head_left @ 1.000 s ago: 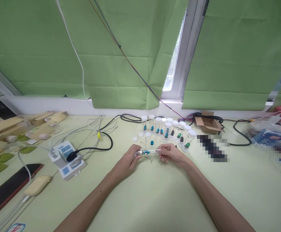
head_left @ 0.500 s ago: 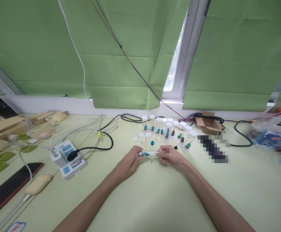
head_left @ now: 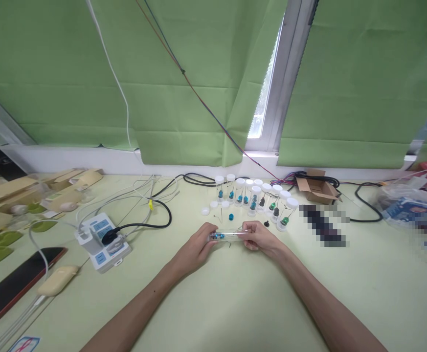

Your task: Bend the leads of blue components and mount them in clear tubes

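Note:
A clear tube (head_left: 231, 231) lies crosswise between my two hands, just above the table. My left hand (head_left: 203, 241) is closed on its left end, where small blue parts show inside. My right hand (head_left: 258, 235) pinches the right end with curled fingers. A bright silvery line runs along the tube; whether it is a rod or a reflection I cannot tell. Beyond the tube lie a teal knob-like piece (head_left: 231, 217), a white cap (head_left: 205, 211) and a small black piece (head_left: 266, 224). A short bent metal piece (head_left: 230, 245) lies just below the tube.
Several white-capped clear tubes (head_left: 253, 205) with blue, green and dark parts stand behind my hands. At left are a power strip (head_left: 105, 239), a phone (head_left: 18, 286) and a cream case (head_left: 59, 280). An open cardboard box (head_left: 318, 188) and black cables stand at back right.
The tube looks slightly turned or tilted between my hands, and a bright silvery line now shows along it. Both hands keep their grip and have barely moved.

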`<state>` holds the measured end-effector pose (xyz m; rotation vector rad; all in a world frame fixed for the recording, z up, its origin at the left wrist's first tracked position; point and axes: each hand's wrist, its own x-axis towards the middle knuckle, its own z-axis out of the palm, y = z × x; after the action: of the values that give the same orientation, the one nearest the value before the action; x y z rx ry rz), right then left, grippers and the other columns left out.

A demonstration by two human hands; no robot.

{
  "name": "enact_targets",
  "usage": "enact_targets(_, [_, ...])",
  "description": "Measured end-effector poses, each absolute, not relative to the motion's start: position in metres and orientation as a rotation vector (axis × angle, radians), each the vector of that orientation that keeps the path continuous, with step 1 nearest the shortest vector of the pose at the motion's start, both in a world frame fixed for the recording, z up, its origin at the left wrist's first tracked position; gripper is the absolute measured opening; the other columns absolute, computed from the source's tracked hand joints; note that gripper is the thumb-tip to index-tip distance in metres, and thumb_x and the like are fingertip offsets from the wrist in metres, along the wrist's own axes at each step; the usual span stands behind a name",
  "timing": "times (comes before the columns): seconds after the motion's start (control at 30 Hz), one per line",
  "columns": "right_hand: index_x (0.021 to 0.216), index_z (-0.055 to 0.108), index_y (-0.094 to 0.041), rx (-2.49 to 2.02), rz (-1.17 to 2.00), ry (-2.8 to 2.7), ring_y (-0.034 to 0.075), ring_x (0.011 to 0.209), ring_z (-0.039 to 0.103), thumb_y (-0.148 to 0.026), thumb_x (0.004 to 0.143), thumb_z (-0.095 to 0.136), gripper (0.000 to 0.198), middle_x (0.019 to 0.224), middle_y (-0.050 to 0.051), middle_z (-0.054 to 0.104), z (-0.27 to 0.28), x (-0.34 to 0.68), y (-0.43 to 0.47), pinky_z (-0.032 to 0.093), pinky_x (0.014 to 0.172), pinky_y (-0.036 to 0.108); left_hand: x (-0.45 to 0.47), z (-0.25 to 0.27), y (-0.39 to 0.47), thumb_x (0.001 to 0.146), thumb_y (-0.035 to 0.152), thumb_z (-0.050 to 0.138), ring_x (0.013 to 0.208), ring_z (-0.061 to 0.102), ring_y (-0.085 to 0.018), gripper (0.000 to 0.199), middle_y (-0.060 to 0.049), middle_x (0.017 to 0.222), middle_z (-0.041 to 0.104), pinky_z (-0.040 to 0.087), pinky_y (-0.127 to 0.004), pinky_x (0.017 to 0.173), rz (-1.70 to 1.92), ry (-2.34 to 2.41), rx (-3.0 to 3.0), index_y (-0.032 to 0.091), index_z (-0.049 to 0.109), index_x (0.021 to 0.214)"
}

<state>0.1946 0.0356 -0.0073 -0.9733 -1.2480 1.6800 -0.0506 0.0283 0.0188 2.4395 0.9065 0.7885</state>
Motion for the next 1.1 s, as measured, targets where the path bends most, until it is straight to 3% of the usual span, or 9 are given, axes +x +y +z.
enact_targets(0.4, [0.061, 0.045, -0.019, -0.968, 1.658, -1.225, 0.004, 0.029, 0.036, -0.042, 0.066, 0.079, 0.041, 0.042, -0.005, 0.054, 0.0, 0.181, 0.027, 0.016, 0.03, 0.016, -0.045, 0.017, 0.024, 0.091, 0.029, 0.049, 0.086, 0.058, -0.019, 0.023, -0.005, 0.099, 0.059, 0.047, -0.031, 0.075, 0.737, 1.026, 2.496, 0.023, 0.052, 0.113])
enact_targets(0.63, [0.072, 0.057, -0.016, -0.837, 1.622, -1.183, 0.008, 0.044, 0.05, -0.046, 0.074, 0.072, 0.034, 0.06, 0.0, 0.062, 0.006, 0.178, 0.025, 0.034, 0.04, 0.019, -0.046, 0.014, 0.03, 0.091, 0.027, 0.048, 0.091, 0.059, -0.021, 0.022, -0.007, 0.102, 0.062, 0.047, -0.034, 0.081, 0.859, 1.12, 2.479, 0.021, 0.052, 0.112])
enact_targets(0.9, [0.073, 0.058, -0.02, -1.212, 0.804, -1.331, 0.016, 0.055, 0.054, -0.044, 0.082, 0.061, 0.026, 0.064, 0.004, 0.06, -0.005, 0.182, 0.032, 0.043, 0.052, 0.029, -0.046, 0.009, 0.037, 0.089, 0.036, 0.051, 0.087, 0.061, -0.019, 0.019, -0.003, 0.09, 0.063, 0.047, -0.036, 0.083, 1.16, 1.358, 2.061, 0.022, 0.048, 0.103])
enact_targets(1.1, [0.086, 0.06, -0.02, -1.293, 0.534, -1.641, 0.019, 0.066, 0.056, -0.027, 0.087, 0.05, 0.013, 0.077, 0.006, 0.063, -0.008, 0.18, 0.027, 0.045, 0.064, 0.032, -0.043, 0.004, 0.041, 0.087, 0.038, 0.053, 0.093, 0.064, -0.019, 0.018, -0.004, 0.093, 0.065, 0.048, -0.036, 0.086, 1.169, 1.299, 1.909, 0.023, 0.047, 0.096])
